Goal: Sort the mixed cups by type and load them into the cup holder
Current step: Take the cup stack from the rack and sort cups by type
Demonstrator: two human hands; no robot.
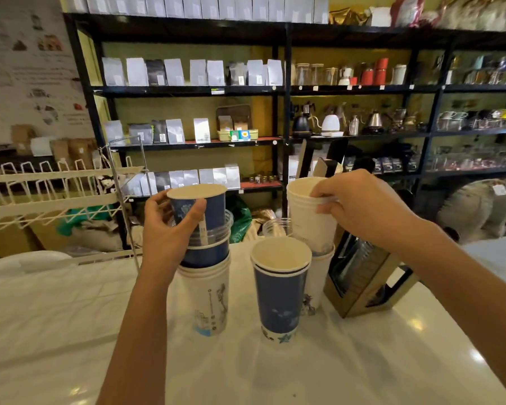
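Toward the desk's (70,331) far edge, left hand (170,229) grips the blue cup (200,206) atop its mixed stack, right hand (360,209) pinches the white cup's (307,217) rim — lift each straight up, steadily, so lower cups stay put.

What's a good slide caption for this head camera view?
Left hand lifts a blue paper cup while right hand pulls a white paper cup from mixed stacks.
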